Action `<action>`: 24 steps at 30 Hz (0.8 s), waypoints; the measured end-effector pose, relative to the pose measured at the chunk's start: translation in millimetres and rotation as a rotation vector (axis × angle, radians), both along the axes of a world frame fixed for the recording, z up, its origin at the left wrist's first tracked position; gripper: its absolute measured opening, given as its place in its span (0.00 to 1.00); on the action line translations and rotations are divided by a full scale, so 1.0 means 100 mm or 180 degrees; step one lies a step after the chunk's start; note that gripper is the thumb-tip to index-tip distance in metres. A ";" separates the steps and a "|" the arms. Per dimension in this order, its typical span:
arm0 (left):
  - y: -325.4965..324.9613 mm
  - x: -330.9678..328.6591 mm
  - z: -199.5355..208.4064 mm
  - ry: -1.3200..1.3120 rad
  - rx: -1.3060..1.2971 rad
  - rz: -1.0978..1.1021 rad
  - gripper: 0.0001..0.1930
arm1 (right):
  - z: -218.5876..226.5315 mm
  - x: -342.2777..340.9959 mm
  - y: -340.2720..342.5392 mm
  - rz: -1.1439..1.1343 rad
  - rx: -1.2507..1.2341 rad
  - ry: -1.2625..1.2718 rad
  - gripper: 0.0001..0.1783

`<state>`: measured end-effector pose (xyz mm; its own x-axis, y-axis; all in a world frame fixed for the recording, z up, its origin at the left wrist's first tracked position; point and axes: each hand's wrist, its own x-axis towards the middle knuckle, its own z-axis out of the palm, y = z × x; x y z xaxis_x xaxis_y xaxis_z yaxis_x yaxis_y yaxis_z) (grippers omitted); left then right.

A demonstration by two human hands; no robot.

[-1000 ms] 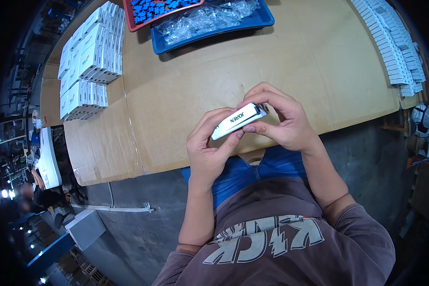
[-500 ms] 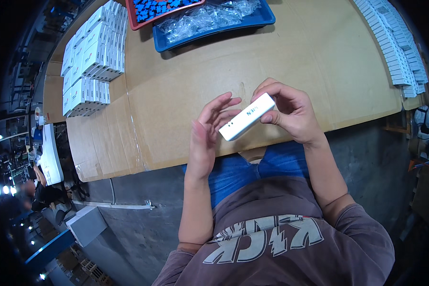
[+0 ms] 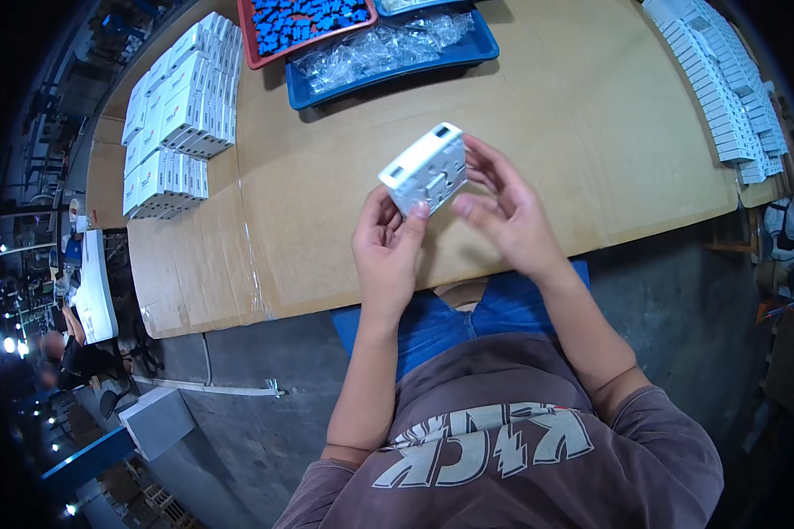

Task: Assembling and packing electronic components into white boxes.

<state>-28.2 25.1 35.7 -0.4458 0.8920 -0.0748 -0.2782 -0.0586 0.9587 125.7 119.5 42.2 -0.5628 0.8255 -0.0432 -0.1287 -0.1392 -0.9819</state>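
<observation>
A white plastic device housing (image 3: 428, 167), flat and boxy, is held up above the cardboard-covered table, tilted. Its moulded face is turned toward me, and two dark slots show along its upper edge. My left hand (image 3: 388, 238) grips it at the lower left corner, thumb on the moulded face and fingers partly hidden behind. Beside the right edge is my right hand (image 3: 512, 212), fingers spread and thumb away from the housing, slightly blurred. The index fingertip reaches the housing's edge; whether it touches cannot be made out.
Stacked white units (image 3: 181, 115) stand at the table's left, and more rows of white units (image 3: 719, 84) line the right. At the far side are a red tray (image 3: 254, 55) of small blue parts and a blue tray (image 3: 393, 81) of clear plastic pieces. Cardboard (image 3: 326, 247) covers the table.
The housing has passed from my right hand to my left and turned from its narrow printed side to its moulded face. My right hand has let go and its fingers have spread.
</observation>
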 end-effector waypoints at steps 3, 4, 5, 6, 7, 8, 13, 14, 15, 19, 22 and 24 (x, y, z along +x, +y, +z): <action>-0.03 0.10 -0.02 0.0855 0.0156 0.0031 0.21 | 0.04 -0.12 -0.19 -0.0164 0.0732 0.0101 0.60; -0.03 0.14 0.02 0.0889 0.0399 0.0077 0.22 | 0.06 -0.15 -0.18 -0.0178 0.0763 0.0110 0.60; -0.03 0.17 0.06 0.0919 0.0650 0.0115 0.24 | 0.09 -0.17 -0.17 -0.0235 0.1000 0.0208 0.62; -0.03 0.21 0.06 0.0837 0.0702 0.0033 0.26 | 0.09 -0.16 -0.15 -0.0305 0.1234 0.0290 0.64; -0.04 0.24 0.11 0.0814 0.0771 -0.0031 0.26 | 0.09 -0.12 -0.13 -0.0373 0.1299 0.0264 0.64; -0.09 0.23 0.18 0.1109 0.0636 -0.0089 0.26 | 0.09 -0.08 -0.10 -0.0171 0.1417 0.0207 0.64; -0.46 0.16 0.70 0.2160 -0.0315 -0.0271 0.25 | -0.01 0.15 0.12 -0.0298 0.1432 -0.0463 0.60; -0.64 0.17 0.83 0.1704 0.0083 -0.0157 0.27 | -0.11 0.18 0.21 -0.0319 0.1244 -0.0319 0.60; -0.86 0.02 0.93 0.1383 0.0700 -0.0223 0.31 | -0.19 0.22 0.29 -0.0297 0.1043 -0.0141 0.59; -0.74 0.14 2.05 0.0371 0.4322 -0.0889 0.13 | -0.31 0.56 0.62 -0.0743 0.0429 -0.0228 0.56; -0.53 0.52 2.69 -0.0222 0.4661 -0.1730 0.13 | -0.44 0.77 0.90 -0.1182 0.0376 0.0208 0.52; -0.42 0.58 2.77 -0.0546 0.4836 -0.2308 0.13 | -0.42 1.02 1.02 -0.1308 0.0361 0.0280 0.51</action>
